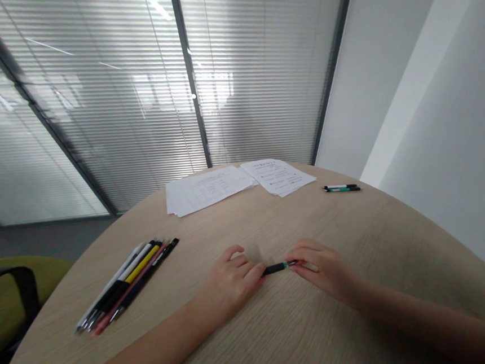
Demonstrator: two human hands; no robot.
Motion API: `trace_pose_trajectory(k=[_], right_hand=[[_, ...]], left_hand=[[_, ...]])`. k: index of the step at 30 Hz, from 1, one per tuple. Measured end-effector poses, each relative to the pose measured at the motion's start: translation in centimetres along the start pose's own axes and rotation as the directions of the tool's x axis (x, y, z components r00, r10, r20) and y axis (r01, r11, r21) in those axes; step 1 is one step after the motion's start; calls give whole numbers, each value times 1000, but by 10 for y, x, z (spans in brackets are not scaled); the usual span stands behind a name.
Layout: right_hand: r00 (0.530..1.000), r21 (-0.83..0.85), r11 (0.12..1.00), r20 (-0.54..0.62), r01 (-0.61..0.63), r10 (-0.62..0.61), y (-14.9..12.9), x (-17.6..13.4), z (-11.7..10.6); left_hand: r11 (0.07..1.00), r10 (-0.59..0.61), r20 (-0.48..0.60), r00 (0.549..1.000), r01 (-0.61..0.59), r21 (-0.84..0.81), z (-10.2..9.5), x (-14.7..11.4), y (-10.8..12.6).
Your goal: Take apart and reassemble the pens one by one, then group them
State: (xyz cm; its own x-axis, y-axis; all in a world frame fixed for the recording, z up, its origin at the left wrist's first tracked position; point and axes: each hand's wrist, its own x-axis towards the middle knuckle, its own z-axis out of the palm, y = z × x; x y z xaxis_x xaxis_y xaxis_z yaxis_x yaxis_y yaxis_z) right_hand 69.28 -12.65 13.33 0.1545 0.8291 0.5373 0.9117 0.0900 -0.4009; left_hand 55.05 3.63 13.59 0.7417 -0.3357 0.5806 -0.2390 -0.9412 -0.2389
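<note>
Between my two hands, just above the wooden table (248, 340), lies a dark pen (274, 268) with a bit of green near its right end. My left hand (236, 279) grips the pen's left part, its fingers covering that end. At the other end, the thumb and fingertips of my right hand (324, 265) pinch the pen's small silvery tip. Whether the tip is a separate piece is too small to tell.
On the left lies a row of several pens and pencils (128, 282). Printed sheets (209, 188) and further papers (278, 176) rest at the far edge. Two pens (341, 188) lie at the far right. A green chair (24, 303) stands left of the table.
</note>
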Motion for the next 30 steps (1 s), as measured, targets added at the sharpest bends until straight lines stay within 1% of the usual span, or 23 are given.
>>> trace_pose_trajectory(k=[6, 12, 15, 18, 24, 30], right_hand=[[1000, 21, 1000, 0, 21, -21, 3, -2, 0], [999, 7, 999, -21, 35, -35, 5, -2, 2], [999, 11, 999, -7, 35, -34, 5, -2, 1], [999, 9, 999, 2, 36, -36, 4, -3, 2], [997, -60, 996, 42, 71, -69, 6, -5, 5], [999, -4, 999, 10, 45, -45, 4, -5, 5]], left_hand=[[1000, 6, 14, 1000, -6, 3, 0, 0, 0], [1000, 12, 18, 1000, -13, 13, 0, 0, -1], [1000, 2, 29, 1000, -3, 25, 0, 0, 0], [1000, 18, 32, 999, -19, 24, 1, 0, 0], [999, 26, 29, 999, -27, 25, 0, 0, 1], [998, 44, 30, 999, -45, 36, -3, 2, 2]])
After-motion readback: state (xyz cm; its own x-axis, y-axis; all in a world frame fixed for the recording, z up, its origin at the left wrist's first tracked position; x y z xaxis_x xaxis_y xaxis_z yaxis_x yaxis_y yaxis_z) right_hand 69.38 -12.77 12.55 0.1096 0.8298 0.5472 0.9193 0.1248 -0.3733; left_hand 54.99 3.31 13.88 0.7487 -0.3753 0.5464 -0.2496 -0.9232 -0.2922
